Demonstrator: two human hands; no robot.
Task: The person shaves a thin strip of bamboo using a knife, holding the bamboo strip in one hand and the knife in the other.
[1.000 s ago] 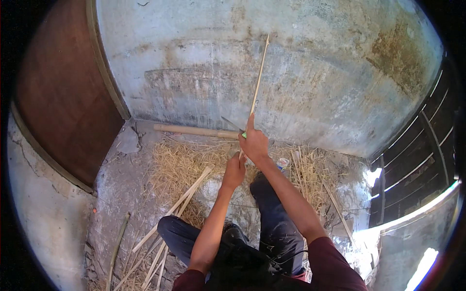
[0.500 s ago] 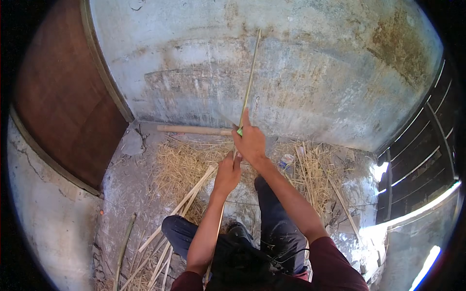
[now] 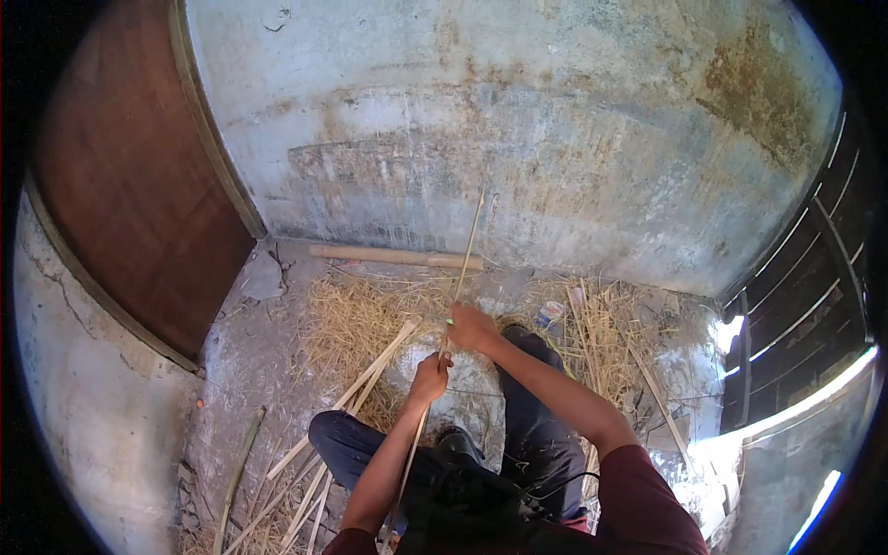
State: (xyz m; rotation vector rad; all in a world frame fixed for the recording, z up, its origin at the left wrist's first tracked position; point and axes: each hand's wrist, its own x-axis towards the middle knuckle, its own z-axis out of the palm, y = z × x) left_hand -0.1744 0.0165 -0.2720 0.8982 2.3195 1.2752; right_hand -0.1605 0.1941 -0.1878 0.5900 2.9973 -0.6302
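Note:
A long thin bamboo strip (image 3: 468, 252) slants from near the wall, through my hands and down past my left knee. My left hand (image 3: 430, 379) is closed round it over the gap between my knees. Just beyond, my right hand (image 3: 474, 329) is closed at the strip, the forearm crossing above my right leg. A small bit of a green-handled knife (image 3: 450, 322) shows at the right fingers; its blade cannot be made out now, though a blurred blade shows in the earlier frame.
A thick bamboo pole (image 3: 393, 255) lies along the wall's foot. Fine shavings (image 3: 347, 314) heap on the floor on both sides. Pale split strips (image 3: 365, 375) rest by my left knee, a greenish stick (image 3: 242, 467) farther left. A small tin (image 3: 551, 312) stands beyond my right knee.
My right hand has drawn back toward me along the strip. The left hand has also come nearer, and the strip's far end has dropped lower in view.

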